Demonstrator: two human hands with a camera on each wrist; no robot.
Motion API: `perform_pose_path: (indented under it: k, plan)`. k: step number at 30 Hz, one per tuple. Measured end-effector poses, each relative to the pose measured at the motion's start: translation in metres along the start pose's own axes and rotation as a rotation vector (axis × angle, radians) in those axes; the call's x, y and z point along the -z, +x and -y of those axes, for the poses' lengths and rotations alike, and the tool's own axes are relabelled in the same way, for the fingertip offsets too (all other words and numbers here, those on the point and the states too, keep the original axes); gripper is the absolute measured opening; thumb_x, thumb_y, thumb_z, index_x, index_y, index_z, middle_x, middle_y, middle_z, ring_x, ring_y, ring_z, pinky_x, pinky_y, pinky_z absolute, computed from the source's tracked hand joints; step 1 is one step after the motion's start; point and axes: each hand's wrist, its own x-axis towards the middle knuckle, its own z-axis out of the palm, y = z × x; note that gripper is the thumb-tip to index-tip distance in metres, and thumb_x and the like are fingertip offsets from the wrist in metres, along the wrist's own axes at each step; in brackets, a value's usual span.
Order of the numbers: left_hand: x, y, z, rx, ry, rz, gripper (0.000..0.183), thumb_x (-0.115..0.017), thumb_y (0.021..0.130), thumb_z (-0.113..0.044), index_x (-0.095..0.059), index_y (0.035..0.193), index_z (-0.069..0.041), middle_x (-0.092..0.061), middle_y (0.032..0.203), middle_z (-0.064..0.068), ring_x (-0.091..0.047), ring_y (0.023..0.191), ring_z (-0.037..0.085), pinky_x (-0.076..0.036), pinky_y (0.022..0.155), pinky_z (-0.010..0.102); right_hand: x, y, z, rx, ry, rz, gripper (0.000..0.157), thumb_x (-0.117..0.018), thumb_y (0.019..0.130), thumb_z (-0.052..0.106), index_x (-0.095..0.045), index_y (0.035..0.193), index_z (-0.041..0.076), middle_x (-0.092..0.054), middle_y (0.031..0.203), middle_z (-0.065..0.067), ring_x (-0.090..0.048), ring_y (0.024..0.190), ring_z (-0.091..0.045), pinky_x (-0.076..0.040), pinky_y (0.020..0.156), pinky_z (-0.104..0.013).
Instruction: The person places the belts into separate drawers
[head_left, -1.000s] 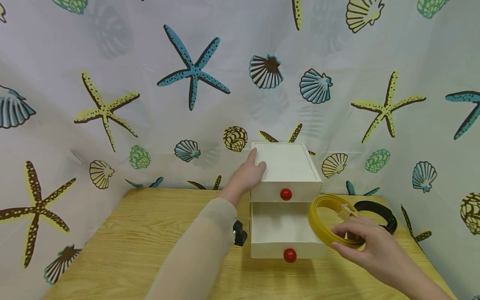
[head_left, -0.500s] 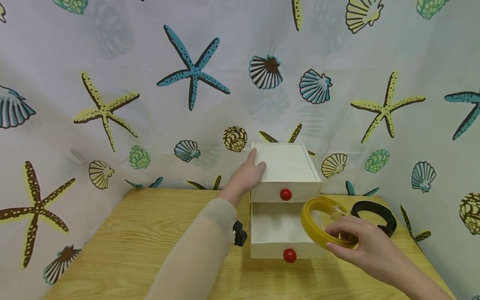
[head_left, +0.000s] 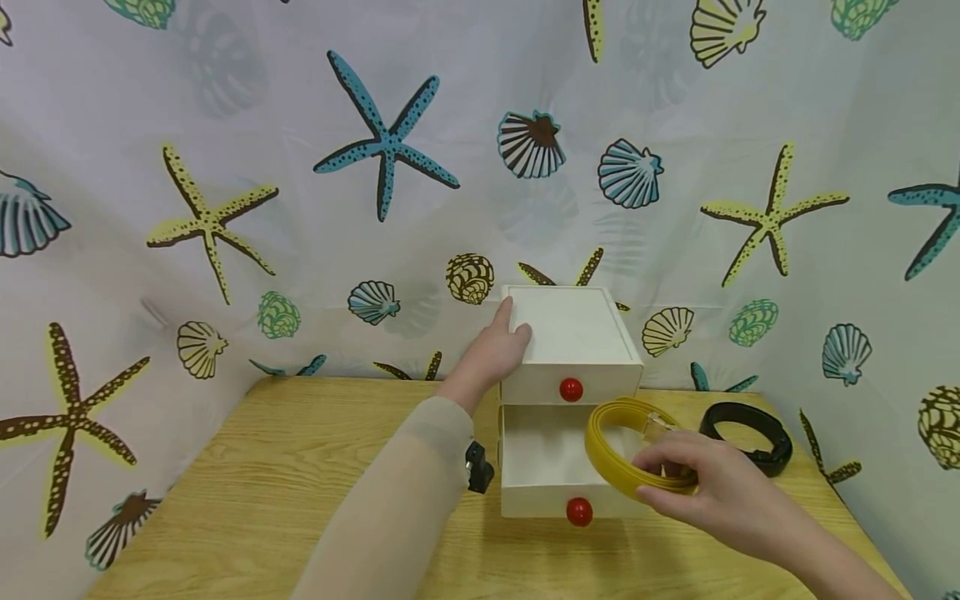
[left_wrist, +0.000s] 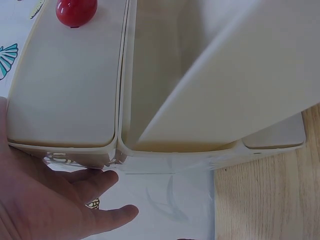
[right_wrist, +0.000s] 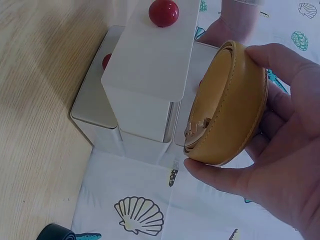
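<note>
A white drawer cabinet (head_left: 573,325) with red knobs stands on the wooden table. Its middle drawer (head_left: 536,502) is pulled out, and the inside shows as bare white. My left hand (head_left: 491,348) rests against the cabinet's upper left edge; in the left wrist view its fingers (left_wrist: 112,220) lie extended along the side. My right hand (head_left: 723,492) pinches a coiled yellow belt (head_left: 609,450) between thumb and fingers. The coil, with a clear-looking buckle (head_left: 658,425), overlaps the right side of the open drawer in the head view.
A coiled black belt (head_left: 782,450) lies on the table right of the cabinet, behind my right hand. The top drawer (head_left: 536,385) and bottom drawer (right_wrist: 95,95) are closed. A shell-and-starfish patterned cloth (head_left: 300,233) hangs behind and at both sides of the table (head_left: 300,467).
My right hand has moved left and slightly down with the yellow belt, from beside the open drawer to in front of its right part. The left hand and cabinet stay still.
</note>
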Motion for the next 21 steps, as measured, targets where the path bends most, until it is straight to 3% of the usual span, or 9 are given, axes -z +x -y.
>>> perform_pose_path:
  k: [8,21]
  plan:
    - [0.0,0.0,-0.001,-0.006,0.009,-0.002,0.073,-0.037,0.118,-0.041,-0.005,0.18,-0.018,-0.02,0.182,0.019,-0.023,0.166,0.042,-0.017,0.135,0.057,-0.001,0.006,0.001,0.041,0.007,0.019,0.009,-0.085,0.101,0.031,-0.081,0.109,0.03,-0.071,0.099,0.014,-0.062,0.086,-0.011,-0.058,0.074,-0.027]
    - [-0.001,0.002,0.001,0.009,0.018,-0.005,0.074,-0.037,0.118,-0.043,-0.004,0.18,-0.02,-0.018,0.183,0.017,-0.023,0.166,0.041,-0.018,0.134,0.058,-0.004,0.017,0.007,0.04,0.031,0.088,0.007,-0.082,0.102,0.034,-0.08,0.107,0.029,-0.071,0.098,0.012,-0.063,0.087,-0.012,-0.058,0.076,-0.029]
